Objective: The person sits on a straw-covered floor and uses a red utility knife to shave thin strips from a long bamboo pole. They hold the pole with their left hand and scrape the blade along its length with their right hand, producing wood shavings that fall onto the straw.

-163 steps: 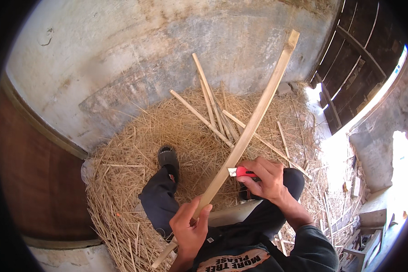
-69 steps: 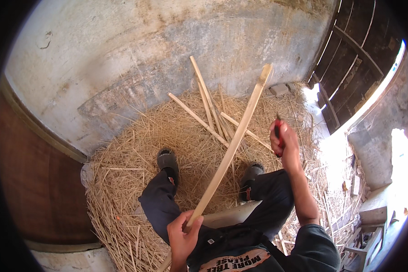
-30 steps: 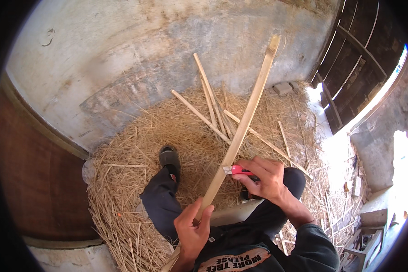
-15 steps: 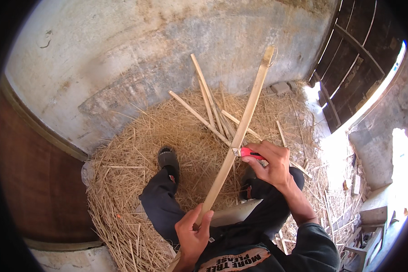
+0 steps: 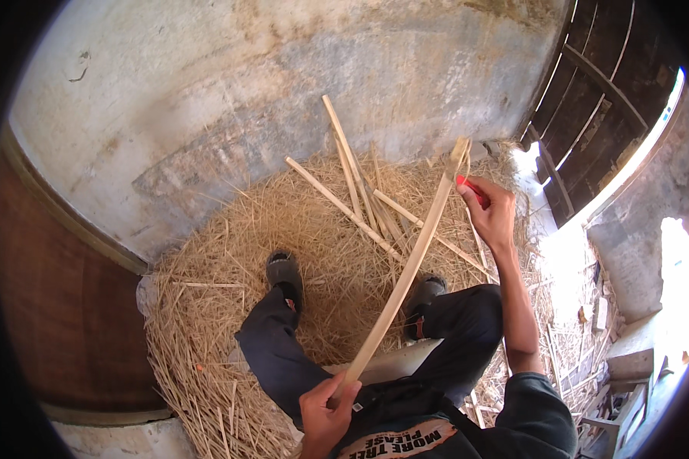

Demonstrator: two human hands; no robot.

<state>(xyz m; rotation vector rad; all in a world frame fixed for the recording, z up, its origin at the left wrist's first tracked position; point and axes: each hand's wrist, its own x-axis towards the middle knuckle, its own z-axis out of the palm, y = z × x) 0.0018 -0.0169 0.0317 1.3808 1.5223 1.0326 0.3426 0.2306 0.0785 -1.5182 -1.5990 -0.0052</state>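
Note:
A long, pale bamboo strip (image 5: 406,279) slants from my lap up toward the wall. My left hand (image 5: 325,405) is closed around its lower end, thumb on top. Near the strip's far end, my right hand (image 5: 491,208) grips a red-handled cutter knife (image 5: 476,190). The knife's blade is hidden or too blurred to make out beside the strip. A thin shaving (image 5: 468,157) curls off at the strip's tip.
Loose straw and shavings (image 5: 207,321) cover the floor around my boots (image 5: 285,271). Several more strips (image 5: 344,203) lie beyond, some leaning on the stained wall (image 5: 283,92). A dark slatted door (image 5: 589,99) stands right; a brown panel (image 5: 69,291) is left.
My right hand and the knife have moved up along the strip, away from me, from its middle to near its far end. The strip's far end has dropped lower.

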